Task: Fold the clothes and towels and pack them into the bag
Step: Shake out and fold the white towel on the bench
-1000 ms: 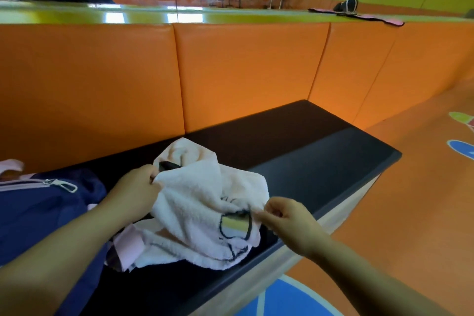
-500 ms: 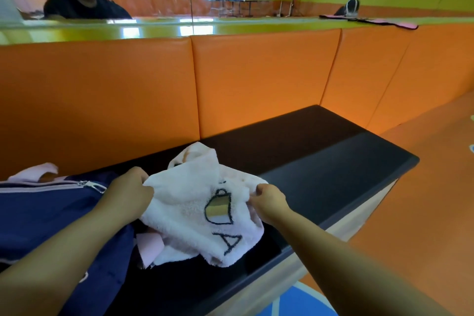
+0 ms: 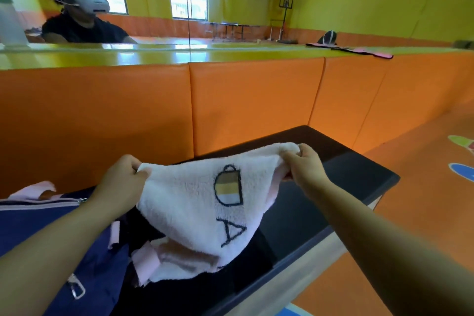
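Towel (image 3: 195,202), pale pink with stitched cup and letter A, hung above black bench (image 3: 346,174). Left hand (image 3: 123,179) and right hand (image 3: 305,164) each pinched an upper corner. Navy bag (image 3: 38,223) lay at left.

Pale pink towel (image 3: 189,202), navy bag (image 3: 38,226)

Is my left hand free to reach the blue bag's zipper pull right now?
Probably not yet: the left hand grips the towel, though the zipper pull lies uncovered just beside its wrist.
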Tool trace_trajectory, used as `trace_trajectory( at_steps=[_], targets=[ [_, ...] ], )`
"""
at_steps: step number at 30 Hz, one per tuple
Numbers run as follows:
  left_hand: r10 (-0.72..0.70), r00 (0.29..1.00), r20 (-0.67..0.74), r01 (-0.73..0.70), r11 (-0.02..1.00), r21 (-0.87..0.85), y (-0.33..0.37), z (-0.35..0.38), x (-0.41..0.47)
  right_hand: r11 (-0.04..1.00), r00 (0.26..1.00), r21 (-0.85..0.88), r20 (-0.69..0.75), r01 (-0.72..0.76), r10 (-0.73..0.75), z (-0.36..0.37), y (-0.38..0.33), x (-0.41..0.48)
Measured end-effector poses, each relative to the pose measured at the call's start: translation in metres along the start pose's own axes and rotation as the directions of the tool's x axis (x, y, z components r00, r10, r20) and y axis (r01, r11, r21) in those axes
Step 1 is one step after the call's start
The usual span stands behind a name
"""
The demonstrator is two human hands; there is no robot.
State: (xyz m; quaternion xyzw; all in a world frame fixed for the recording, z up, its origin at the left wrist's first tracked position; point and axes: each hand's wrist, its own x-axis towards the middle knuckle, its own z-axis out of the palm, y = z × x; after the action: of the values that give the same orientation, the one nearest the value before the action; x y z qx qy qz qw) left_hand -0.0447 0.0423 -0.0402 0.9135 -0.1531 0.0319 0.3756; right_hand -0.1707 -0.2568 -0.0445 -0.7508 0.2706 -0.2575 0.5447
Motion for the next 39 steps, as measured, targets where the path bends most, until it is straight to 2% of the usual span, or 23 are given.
trace_trajectory(
  at_steps=[3, 5, 10, 14, 16, 18, 20, 23, 26, 28, 30, 34, 39],
  targets=[
    [0.043, 0.994, -0.099, -0.050, 0.997, -0.062, 0.019, -0.009, 0.006, 0.989, 0.985, -0.120, -0.136, 0.091, -0.107, -0.027, -0.027, 0.007],
    [0.059, 0.989, -0.137, -0.075, 0.991, -0.112, 0.030, -0.014, 0.009, 0.990, 0.984, -0.112, -0.144, 0.089, -0.104, -0.040, -0.042, 0.010],
    [0.028, 0.990, -0.139, -0.059, 0.973, -0.223, 0.042, -0.021, 0.012, 0.975, 0.994, -0.195, -0.035, -0.105, 0.100, -0.051, -0.055, 0.007],
    [-0.028, 0.990, -0.135, -0.020, 0.941, -0.337, 0.047, -0.034, 0.015, 0.956, 0.989, -0.252, -0.036, -0.148, 0.143, -0.061, -0.069, -0.002],
    [-0.021, 0.988, -0.156, -0.036, 0.936, -0.350, 0.052, -0.046, 0.017, 0.979, 0.989, -0.140, -0.042, -0.147, 0.142, -0.068, -0.082, -0.004],
    [0.001, 0.988, -0.154, -0.061, 0.923, -0.381, 0.061, -0.060, 0.018, 0.987, 0.988, 0.074, -0.036, -0.145, 0.148, -0.075, -0.097, -0.006],
    [0.016, 0.989, -0.144, -0.080, 0.891, -0.446, 0.073, -0.074, 0.019, 0.976, 0.994, 0.192, -0.034, -0.100, 0.108, -0.081, -0.114, -0.007],
    [0.007, 0.986, -0.169, -0.105, 0.811, -0.575, 0.091, -0.097, 0.020, 0.972, 0.999, 0.230, -0.002, 0.039, -0.039, -0.092, -0.142, -0.012],
    [-0.005, 0.975, -0.221, -0.136, 0.772, -0.621, 0.101, -0.120, 0.019, 0.968, 0.979, 0.146, -0.019, 0.202, -0.202, -0.102, -0.159, -0.016],
    [0.044, 0.978, -0.204, -0.160, 0.788, -0.595, 0.106, -0.130, 0.014, 0.953, 0.950, 0.022, -0.097, 0.301, -0.298, -0.106, -0.166, -0.018],
    [0.106, 0.980, -0.166, -0.185, 0.785, -0.591, 0.112, -0.135, 0.006, 0.930, 0.916, -0.020, -0.163, 0.368, -0.366, -0.110, -0.170, -0.018],
    [0.151, 0.978, -0.143, -0.207, 0.775, -0.597, 0.119, -0.143, -0.011, 0.921, 0.906, 0.036, -0.197, 0.389, -0.375, -0.119, -0.172, -0.024],
    [0.155, 0.980, -0.124, -0.199, 0.749, -0.632, 0.119, -0.150, -0.028, 0.925, 0.934, 0.137, -0.104, 0.353, -0.341, -0.128, -0.177, -0.044]
  ],
)
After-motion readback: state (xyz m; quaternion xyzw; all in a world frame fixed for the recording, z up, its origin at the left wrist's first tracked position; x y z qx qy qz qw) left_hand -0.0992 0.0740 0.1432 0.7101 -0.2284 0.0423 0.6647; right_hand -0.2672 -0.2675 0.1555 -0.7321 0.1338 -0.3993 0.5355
